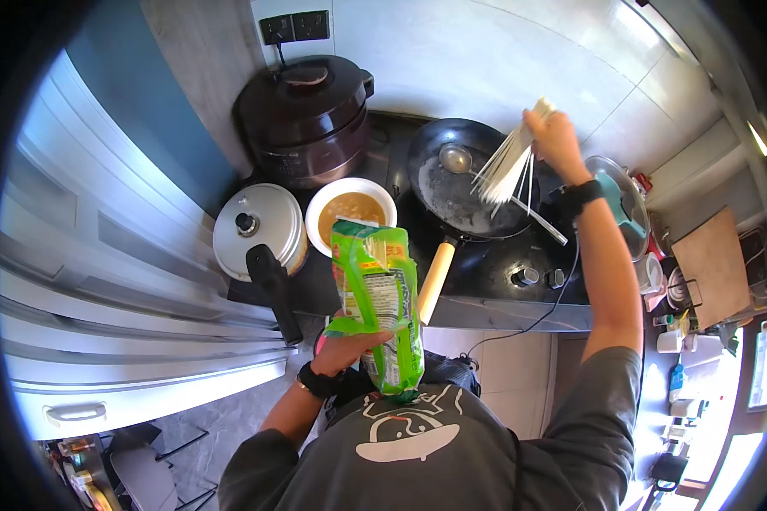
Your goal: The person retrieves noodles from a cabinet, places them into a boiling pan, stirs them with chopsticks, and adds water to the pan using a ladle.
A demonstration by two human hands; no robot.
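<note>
My right hand (556, 143) grips a bundle of dry white noodles (511, 166) by its upper end. The noodles fan out downward over the dark wok (432, 140), which holds foamy, steaming water. Inside the wok lies a metal ladle (457, 158), its handle reaching out over the right rim below the noodles. My left hand (347, 351) holds a green noodle packet (375, 294) upright before my chest; the fingers wrap its side and are partly hidden. Just beyond the packet stands a white bowl (318, 215) of brown soup.
A dark electric cooker (302, 119) stands at the back left, with a silver lidded pot (245, 226) in front. The wok's wooden handle (437, 277) juts toward me over the counter edge. A cable (562, 298) hangs at the front. At right are a glass lid (609, 170) and a cutting board (712, 271).
</note>
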